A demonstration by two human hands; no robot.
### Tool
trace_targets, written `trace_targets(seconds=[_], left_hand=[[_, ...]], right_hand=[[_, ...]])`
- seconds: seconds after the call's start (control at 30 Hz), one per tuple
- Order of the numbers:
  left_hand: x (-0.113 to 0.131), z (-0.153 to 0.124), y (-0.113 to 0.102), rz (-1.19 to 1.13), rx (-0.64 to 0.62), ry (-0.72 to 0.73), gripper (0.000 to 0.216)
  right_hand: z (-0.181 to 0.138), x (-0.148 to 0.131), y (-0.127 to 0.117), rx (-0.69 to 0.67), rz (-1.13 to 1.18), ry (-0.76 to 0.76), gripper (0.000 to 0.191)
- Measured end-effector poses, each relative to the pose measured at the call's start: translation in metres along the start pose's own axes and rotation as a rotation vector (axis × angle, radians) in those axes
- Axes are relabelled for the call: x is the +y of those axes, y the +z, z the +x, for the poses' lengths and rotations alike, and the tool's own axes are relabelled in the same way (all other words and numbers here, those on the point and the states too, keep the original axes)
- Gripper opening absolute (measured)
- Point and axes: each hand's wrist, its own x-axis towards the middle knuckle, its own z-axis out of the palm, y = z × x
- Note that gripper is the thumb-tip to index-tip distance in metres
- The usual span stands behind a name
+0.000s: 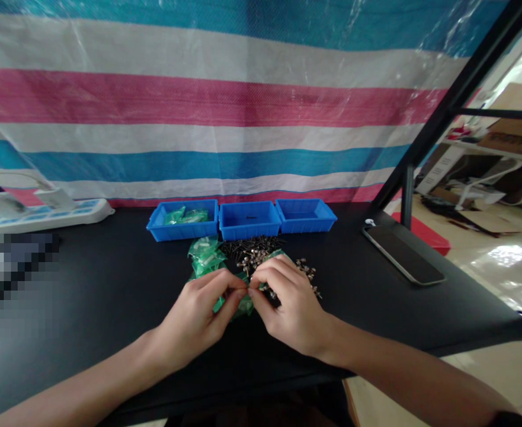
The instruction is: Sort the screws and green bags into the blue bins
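pinching narrowly mid-frame, contents unclear, your left hand (198, 308) and right hand (292, 305) have loose screws (243, 249) remaining, some green packets (195, 216) already in the centre-left tray (183, 233).

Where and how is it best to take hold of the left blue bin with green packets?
Probably by the left end rim of the left blue bin, coming from the left: that end stands free and its wall flares outward, while the other end is right beside the middle blue bin and the striped sheet hangs close behind.
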Motion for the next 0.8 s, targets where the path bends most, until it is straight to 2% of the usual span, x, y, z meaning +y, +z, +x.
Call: trace_targets(seconds=[0.2, 0.33, 0.8], left_hand=[[0.0026, 0.0007, -0.0025, -0.004, -0.011, 0.008, 0.009], [0.0018, -0.0001, -0.0009, 0.001, 0.035, 0.028, 0.014], [0.0022, -0.0016, 0.0012, 0.007, 0.068, 0.079, 0.018]], right_hand=[[0.0008, 0.0008, -0.0002, 0.083, 0.002, 0.004, 0.009], [0.0032, 0.0022, -0.0011, 0.147, -0.017, 0.013, 0.008], [0.0005, 0.0005, -0.0006, 0.160, -0.100, 0.020, 0.008]])
